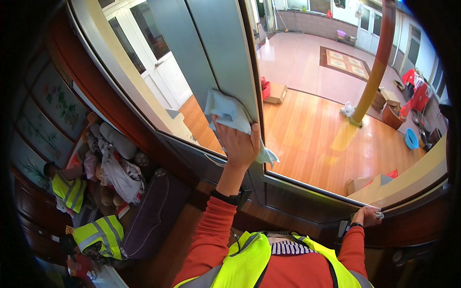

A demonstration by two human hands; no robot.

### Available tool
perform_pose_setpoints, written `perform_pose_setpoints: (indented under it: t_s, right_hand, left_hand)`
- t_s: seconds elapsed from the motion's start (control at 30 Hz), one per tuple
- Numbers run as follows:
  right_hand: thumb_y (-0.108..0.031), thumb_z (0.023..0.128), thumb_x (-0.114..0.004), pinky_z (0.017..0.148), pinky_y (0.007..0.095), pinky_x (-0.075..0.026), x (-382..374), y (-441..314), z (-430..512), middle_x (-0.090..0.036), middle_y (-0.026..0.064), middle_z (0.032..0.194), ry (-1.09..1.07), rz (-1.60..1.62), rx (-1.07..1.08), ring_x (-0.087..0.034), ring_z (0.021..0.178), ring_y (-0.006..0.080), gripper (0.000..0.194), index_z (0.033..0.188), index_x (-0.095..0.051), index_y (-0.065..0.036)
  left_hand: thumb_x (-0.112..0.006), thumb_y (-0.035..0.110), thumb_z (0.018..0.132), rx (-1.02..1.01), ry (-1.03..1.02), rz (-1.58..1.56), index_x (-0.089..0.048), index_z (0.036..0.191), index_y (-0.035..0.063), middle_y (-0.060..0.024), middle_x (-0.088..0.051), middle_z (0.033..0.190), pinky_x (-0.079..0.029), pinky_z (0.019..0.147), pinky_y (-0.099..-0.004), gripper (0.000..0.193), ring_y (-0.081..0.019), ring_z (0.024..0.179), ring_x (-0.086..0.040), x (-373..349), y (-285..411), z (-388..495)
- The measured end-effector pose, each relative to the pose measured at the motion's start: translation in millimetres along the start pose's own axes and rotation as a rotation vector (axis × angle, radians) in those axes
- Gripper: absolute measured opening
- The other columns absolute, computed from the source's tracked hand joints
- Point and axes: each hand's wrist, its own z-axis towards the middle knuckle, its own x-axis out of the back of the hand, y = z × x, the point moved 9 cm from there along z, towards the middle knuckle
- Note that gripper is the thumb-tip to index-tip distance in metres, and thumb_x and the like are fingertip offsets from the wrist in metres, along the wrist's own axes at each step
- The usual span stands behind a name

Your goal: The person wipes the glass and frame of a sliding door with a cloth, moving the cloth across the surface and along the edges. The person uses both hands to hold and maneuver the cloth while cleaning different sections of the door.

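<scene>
My left hand (237, 144) presses a light blue cloth (225, 108) against the grey metal frame (227, 43) between two glass panes. Its fingers are partly hidden under the cloth, and a loose corner hangs past the wrist over the right-hand pane's edge. At lower right, my right hand (366, 216) is closed around a small crumpled whitish thing (379, 215), possibly a cloth; most of it is hidden in the fist. That hand sits at the bottom edge of the large glass pane (306, 144).
Two people in yellow reflective vests (68, 190) (101, 235) bend near a dark purple sofa (155, 216) at left, beside heaped bedding (119, 169). Beyond the glass are a yellow-brown pillar (371, 79), a cardboard box (276, 93) and a blue basin (411, 139).
</scene>
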Motion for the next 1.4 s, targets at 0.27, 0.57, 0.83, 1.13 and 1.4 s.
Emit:
perform_pose_setpoints:
  t_s: [0.27,0.57,0.83,1.13,1.4]
  right_hand:
    - [-0.034,0.087,-0.054,0.066,0.0456,-0.049,-7,15,4,-0.061,0.0196,0.083,0.049,0.01,-0.05,-0.062,0.078,0.0377,0.032,0.093,-0.049,-0.002]
    - [-0.033,0.087,-0.054,0.065,0.0444,-0.05,-5,16,5,-0.062,0.0188,0.082,0.043,-0.023,-0.048,-0.063,0.077,0.037,0.032,0.093,-0.049,-0.003]
    - [-0.033,0.086,-0.054,0.063,0.0433,-0.05,-6,11,5,-0.063,0.018,0.082,0.018,0.033,0.003,-0.064,0.076,0.0364,0.031,0.094,-0.05,-0.003]
    - [-0.032,0.087,-0.054,0.062,0.0406,-0.05,-20,32,14,-0.064,0.0151,0.08,0.011,0.069,0.019,-0.064,0.073,0.0341,0.029,0.093,-0.05,-0.004]
    - [-0.033,0.089,-0.049,0.057,0.0413,-0.043,-19,32,12,-0.061,0.0165,0.077,0.036,0.048,-0.073,-0.058,0.067,0.0326,0.027,0.085,-0.05,-0.005]
  left_hand:
    - [-0.046,0.031,0.095,0.1,-0.017,-0.025,-0.049,0.121,-0.002,-0.0232,-0.049,0.122,-0.022,0.106,-0.0638,0.042,-0.0454,0.119,-0.041,-5,0,-62]
    - [-0.046,0.03,0.095,0.026,0.086,-0.07,-0.051,0.116,-0.0043,-0.0224,-0.051,0.117,-0.016,0.108,-0.0635,0.041,-0.0448,0.119,-0.042,17,16,-15]
    - [-0.047,0.034,0.093,-0.013,0.158,-0.036,-0.058,0.108,-0.0007,-0.0206,-0.054,0.116,-0.015,0.108,-0.0632,0.039,-0.0456,0.121,-0.04,9,27,33]
    - [-0.058,0.02,0.087,-0.028,0.069,0.014,-0.056,0.104,-0.0002,-0.0211,-0.053,0.105,-0.026,0.099,-0.0671,0.027,-0.047,0.108,-0.046,-4,26,-1]
    - [-0.06,0.019,0.086,0.027,0.024,-0.021,-0.058,0.101,0.0019,-0.0208,-0.054,0.106,-0.024,0.103,-0.0697,0.022,-0.0474,0.108,-0.047,-8,26,-31]
